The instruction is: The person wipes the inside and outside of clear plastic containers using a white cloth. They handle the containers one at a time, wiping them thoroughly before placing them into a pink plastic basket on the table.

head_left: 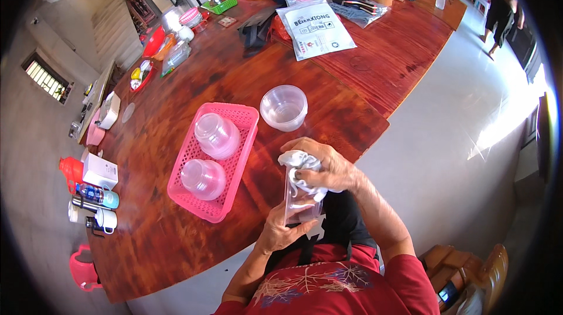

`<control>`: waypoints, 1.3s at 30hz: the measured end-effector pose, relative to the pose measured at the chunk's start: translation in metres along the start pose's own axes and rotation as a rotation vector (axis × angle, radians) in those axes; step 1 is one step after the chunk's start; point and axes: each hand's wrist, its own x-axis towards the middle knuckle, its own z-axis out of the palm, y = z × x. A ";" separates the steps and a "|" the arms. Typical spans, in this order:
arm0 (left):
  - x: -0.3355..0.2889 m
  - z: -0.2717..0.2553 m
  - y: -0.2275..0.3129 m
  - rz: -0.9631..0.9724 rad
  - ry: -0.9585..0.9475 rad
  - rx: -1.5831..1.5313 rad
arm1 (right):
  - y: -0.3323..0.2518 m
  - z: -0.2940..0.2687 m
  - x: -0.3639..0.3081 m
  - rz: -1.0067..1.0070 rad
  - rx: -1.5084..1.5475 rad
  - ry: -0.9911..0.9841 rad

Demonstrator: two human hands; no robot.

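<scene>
Held a clear container [305, 213] in the left hand [278, 230], with fingers clamped around its lower part, above the lap [349, 221] beside the table [146, 244]. Pressed a white cloth [309, 185] to the container's upper end in the right hand [325, 165], with fingers clamped on it. Likely risked dropping through loose left grip, cracking through hard pressing, or knocking the round tub [284, 109] through overreach.

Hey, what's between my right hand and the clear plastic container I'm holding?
A bunched white cloth; the head view shows the right hand holding it at the clear plastic container.
</scene>
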 end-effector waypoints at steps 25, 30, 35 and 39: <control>0.001 0.001 0.005 -0.086 0.057 -0.184 | -0.013 0.023 -0.020 -0.022 -0.241 0.202; 0.008 0.003 0.001 0.071 0.025 -0.034 | 0.007 0.013 -0.006 0.445 0.309 0.153; 0.002 -0.001 -0.004 -0.096 0.116 -0.136 | -0.015 0.036 -0.017 0.108 -0.156 0.247; 0.001 -0.011 -0.016 0.082 0.139 -0.018 | -0.033 0.068 -0.025 -0.258 -0.583 0.317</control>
